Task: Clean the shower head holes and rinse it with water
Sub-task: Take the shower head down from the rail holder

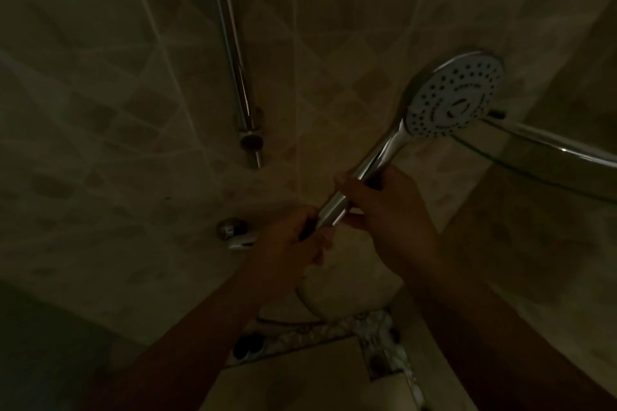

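shower head in both hands, cleaning and rinsing not yet evident

the round chrome hand shower head with a white perforated face (455, 99) is held up before the beige tiled wall (100, 93), face turned toward the camera, just beside the curved chrome rail (551, 157) at right. the right hand (384, 207) is curled round the middle of the chrome handle; the left hand (293, 240) grips its lower end, fingers closed round it. no water flow, brush or cloth is visible, and the dim light hides the state of the holes. judgement: the task is at an early stage; clearing the holes and rinsing both appear left to do. the vertical chrome slide bar (233, 53) stands well apart at left.
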